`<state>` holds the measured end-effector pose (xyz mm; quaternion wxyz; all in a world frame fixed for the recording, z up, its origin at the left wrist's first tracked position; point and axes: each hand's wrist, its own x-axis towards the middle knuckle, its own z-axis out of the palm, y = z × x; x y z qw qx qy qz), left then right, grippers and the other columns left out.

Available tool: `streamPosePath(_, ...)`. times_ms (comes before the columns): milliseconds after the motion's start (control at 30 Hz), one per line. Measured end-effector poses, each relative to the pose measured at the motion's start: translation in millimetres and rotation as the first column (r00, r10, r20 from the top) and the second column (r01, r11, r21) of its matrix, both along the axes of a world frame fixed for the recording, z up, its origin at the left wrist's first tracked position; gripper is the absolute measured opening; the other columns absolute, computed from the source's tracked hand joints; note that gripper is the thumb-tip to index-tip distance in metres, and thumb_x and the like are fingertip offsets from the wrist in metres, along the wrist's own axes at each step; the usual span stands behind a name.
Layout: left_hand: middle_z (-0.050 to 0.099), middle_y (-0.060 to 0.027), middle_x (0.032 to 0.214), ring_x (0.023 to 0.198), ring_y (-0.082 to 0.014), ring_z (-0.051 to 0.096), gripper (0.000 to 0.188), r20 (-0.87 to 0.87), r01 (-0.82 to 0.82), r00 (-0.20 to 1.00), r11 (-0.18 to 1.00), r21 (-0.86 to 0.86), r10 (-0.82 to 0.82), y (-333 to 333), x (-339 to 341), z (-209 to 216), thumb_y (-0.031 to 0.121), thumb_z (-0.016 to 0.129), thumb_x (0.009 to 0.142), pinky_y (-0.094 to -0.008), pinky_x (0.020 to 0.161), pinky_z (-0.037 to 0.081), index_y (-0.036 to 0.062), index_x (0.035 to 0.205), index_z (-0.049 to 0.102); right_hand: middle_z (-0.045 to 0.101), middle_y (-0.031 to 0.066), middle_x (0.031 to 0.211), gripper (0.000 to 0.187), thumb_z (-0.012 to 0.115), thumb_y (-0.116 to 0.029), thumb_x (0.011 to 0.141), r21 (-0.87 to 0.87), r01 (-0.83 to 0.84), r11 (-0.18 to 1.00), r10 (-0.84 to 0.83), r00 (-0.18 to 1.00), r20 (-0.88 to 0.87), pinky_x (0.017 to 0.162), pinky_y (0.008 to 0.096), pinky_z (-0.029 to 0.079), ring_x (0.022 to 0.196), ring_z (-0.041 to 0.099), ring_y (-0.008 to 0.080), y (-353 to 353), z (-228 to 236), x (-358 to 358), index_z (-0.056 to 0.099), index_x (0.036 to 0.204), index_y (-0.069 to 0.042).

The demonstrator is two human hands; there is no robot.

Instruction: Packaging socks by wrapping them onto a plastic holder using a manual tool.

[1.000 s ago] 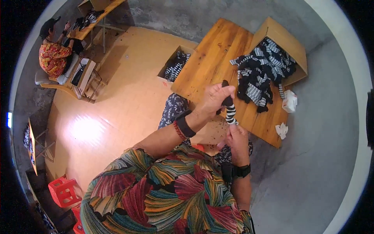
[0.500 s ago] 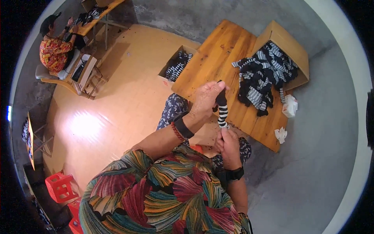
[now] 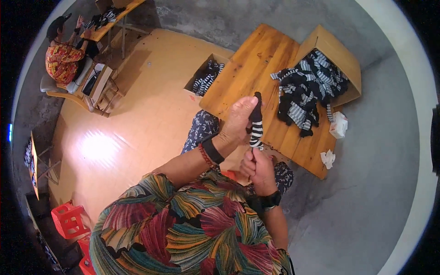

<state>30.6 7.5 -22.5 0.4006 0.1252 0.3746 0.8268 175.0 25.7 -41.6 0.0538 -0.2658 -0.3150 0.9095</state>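
Note:
Between my hands, over the near edge of the wooden table, stands a small knitted sock (image 3: 257,128), solid black at its upper end and striped black and white below. My left hand (image 3: 238,120) is closed around its upper part, thumb pressed along the side. Below it, my right hand (image 3: 261,168) is closed at the white-edged lower end, fingers curled; whether a fingertip is inside the opening I cannot tell.
On the wooden table (image 3: 247,68), a tipped cardboard box (image 3: 347,62) spills a pile of striped knits (image 3: 300,107). Beside it are a white tissue pack (image 3: 338,125) and crumpled tissue (image 3: 327,159). Another box (image 3: 195,85) holds striped knits. A co-worker (image 3: 63,59) sits far left; red stools (image 3: 68,221) stand lower left.
Both hands and the sock have shifted slightly left. The sock's black end now sticks up straighter above my left thumb. The co-worker has raised a hand.

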Motion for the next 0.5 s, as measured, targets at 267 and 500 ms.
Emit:
streamPosePath(267,0.051,0.0032,0.061,0.046,-0.0034,0.041,0.015,-0.113,0.061,0.991,0.997,-0.048,-0.066,-9.2,-15.2,15.1,0.021,0.055,0.082,-0.0162,0.040,0.031,0.0061,0.079,0.055,0.032,-0.0029,0.045,0.027,0.038,-0.027,0.089,0.583,-0.027,0.812,-0.072,0.987,0.147,0.037,0.0238,0.029,0.035,0.028,0.0082,7.1,-2.4,14.7,0.043,0.070,-0.008)
streamPosePath(500,0.050,0.0022,0.059,0.049,-0.0047,0.044,0.024,-0.135,0.085,0.985,0.982,-0.171,-0.108,-7.4,3.3,12.1,0.029,0.052,0.083,-0.0179,0.043,0.035,0.0080,0.073,0.052,0.030,-0.0031,0.044,0.033,0.040,-0.035,0.089,0.296,0.000,0.955,-0.042,0.990,0.137,0.036,0.0248,0.028,0.035,0.028,0.0084,10.4,4.1,11.0,0.042,0.068,-0.009)
